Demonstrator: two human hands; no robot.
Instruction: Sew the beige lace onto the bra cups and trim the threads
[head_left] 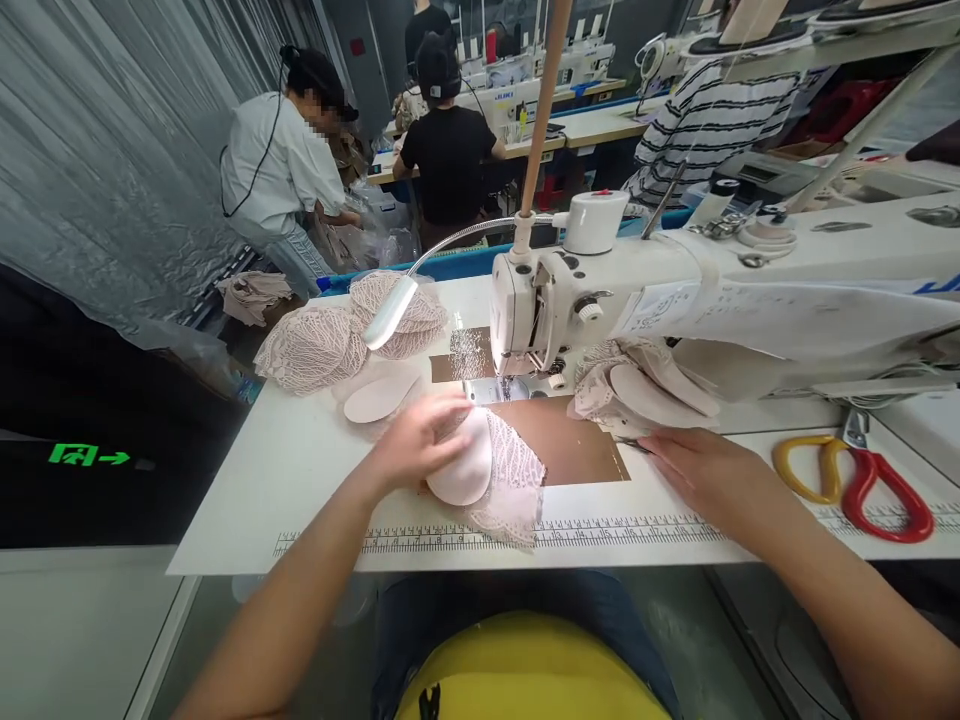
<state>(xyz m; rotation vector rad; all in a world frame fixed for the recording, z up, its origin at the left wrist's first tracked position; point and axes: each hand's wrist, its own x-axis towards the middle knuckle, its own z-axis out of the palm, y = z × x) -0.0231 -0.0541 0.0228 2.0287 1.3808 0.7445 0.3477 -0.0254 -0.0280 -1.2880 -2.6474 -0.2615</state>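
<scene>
My left hand [424, 435] rests on a pale pink padded cup [466, 468] with a lace piece [514, 475] along its right side, just in front of the sewing machine's needle area [511, 388]. Its fingers are bent over the cup's upper left edge. Toward the right, my right hand [690, 470] is closed around a small dark tool [634, 443], mostly hidden by the fingers. That tool's tip lies by the brown plate's right edge. Behind my right hand sits a pile of lace and cup pieces [660, 385].
Lace stacks [311, 348] and a loose cup [381, 393] lie at the table's left. A lamp [391, 313] hangs over them. Scissors with yellow and red handles [859, 475] lie at the right. A ruler strip [600, 530] runs along the front edge. People work behind.
</scene>
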